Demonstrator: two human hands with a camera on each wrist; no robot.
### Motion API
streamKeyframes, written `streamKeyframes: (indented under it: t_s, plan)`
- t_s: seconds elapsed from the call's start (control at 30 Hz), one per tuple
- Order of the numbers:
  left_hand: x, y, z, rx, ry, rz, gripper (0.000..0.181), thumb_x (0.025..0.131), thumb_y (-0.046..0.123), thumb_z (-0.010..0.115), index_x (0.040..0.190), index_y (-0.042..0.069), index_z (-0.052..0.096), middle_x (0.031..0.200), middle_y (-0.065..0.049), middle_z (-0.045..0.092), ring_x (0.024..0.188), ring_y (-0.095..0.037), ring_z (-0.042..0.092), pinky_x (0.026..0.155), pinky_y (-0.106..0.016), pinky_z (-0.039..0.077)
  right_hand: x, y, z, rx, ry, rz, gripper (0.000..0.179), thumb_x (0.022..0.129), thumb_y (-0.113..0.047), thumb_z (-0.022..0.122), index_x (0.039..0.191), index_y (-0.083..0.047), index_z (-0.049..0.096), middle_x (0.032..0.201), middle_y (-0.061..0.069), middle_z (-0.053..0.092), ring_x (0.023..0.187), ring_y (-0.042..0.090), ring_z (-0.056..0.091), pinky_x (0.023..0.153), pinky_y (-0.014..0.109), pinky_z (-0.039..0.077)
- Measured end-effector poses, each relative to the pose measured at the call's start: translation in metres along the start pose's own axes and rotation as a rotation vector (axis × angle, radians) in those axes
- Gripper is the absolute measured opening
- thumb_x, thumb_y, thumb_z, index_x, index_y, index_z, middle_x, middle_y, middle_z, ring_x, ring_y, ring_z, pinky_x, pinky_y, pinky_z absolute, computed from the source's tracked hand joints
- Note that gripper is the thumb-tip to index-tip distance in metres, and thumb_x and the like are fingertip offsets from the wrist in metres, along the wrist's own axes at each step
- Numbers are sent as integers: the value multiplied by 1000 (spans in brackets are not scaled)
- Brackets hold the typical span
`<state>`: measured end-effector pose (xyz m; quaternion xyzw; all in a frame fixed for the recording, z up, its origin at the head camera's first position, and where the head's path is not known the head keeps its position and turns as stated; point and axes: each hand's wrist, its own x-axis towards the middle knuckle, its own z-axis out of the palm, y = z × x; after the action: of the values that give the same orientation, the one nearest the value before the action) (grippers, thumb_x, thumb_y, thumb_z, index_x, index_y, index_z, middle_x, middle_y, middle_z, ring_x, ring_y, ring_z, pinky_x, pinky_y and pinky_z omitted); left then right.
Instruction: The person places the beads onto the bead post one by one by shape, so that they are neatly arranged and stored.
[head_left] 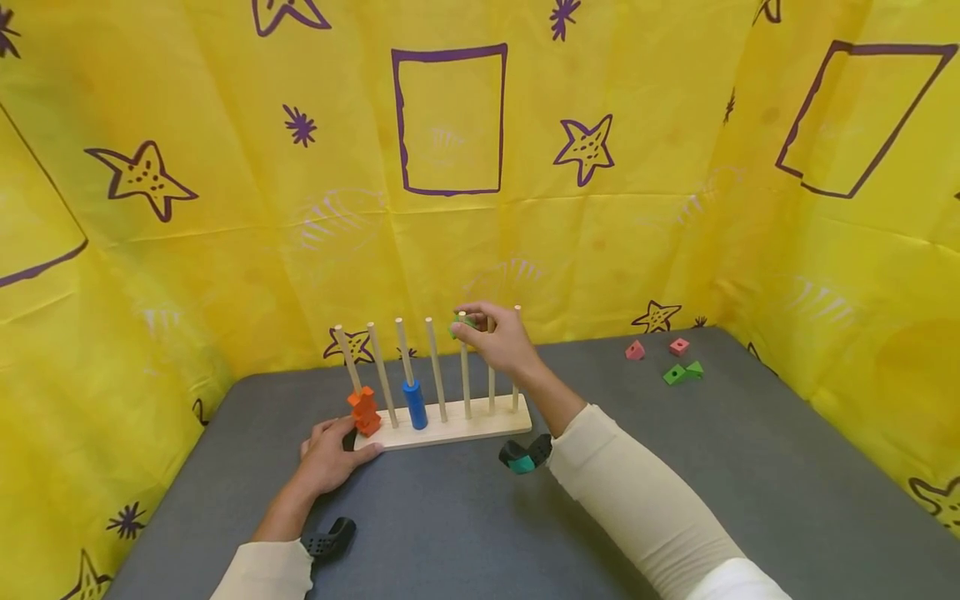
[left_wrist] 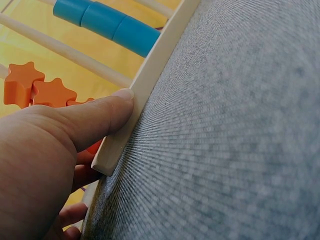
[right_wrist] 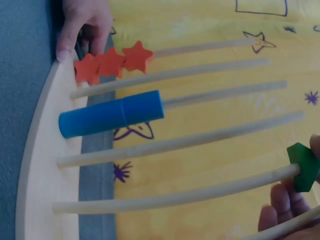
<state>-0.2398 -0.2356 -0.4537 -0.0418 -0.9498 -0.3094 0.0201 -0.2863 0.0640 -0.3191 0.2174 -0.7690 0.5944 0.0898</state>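
A wooden peg stand (head_left: 457, 432) with several upright pegs sits on the grey table. My left hand (head_left: 327, 457) grips its left end, thumb along the front edge and fingers behind. Orange star beads (head_left: 365, 411) are stacked on the leftmost peg beside that hand. Blue cylinder beads (head_left: 415, 405) fill the lower part of the third peg from the left. High up, my right hand (head_left: 498, 340) pinches a green angular bead (right_wrist: 304, 167) at the top of the third peg from the right. In the right wrist view that peg's tip meets the bead.
On the table to the right lie two green triangular beads (head_left: 684, 372) and two pinkish-red beads (head_left: 635, 350). Yellow patterned cloth (head_left: 450, 250) hangs behind the table and at both sides. Each wrist wears a black strap mount (head_left: 330, 540).
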Motion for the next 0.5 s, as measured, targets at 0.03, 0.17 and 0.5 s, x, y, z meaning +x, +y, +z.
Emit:
streamKeyframes:
  t_s: [0.03, 0.17, 0.5]
  plan:
    - [0, 0, 0, 0, 0, 1, 75, 84, 45, 73, 137, -2, 50, 134, -30, 47, 128, -47, 24, 95, -63, 14, -1, 2, 1, 24, 3, 1, 38, 91, -22, 70, 128, -13, 62, 108, 6, 63, 98, 20, 58, 74, 35, 49]
    - [0, 1, -1, 2, -3, 3, 76, 84, 45, 73, 138, -2, 49, 134, -30, 46, 128, -47, 24, 95, -64, 14, -3, 8, 5, 134, 38, 10, 55, 90, -18, 71, 139, -14, 48, 107, 9, 63, 97, 23, 61, 78, 36, 51]
    - [1, -1, 0, 2, 2, 5, 77, 83, 46, 73, 138, -3, 49, 134, -30, 47, 128, -47, 24, 95, -64, 14, -13, 24, 15, 166, 111, 104, 52, 86, -19, 76, 129, -8, 49, 109, 11, 61, 97, 25, 60, 83, 39, 50]
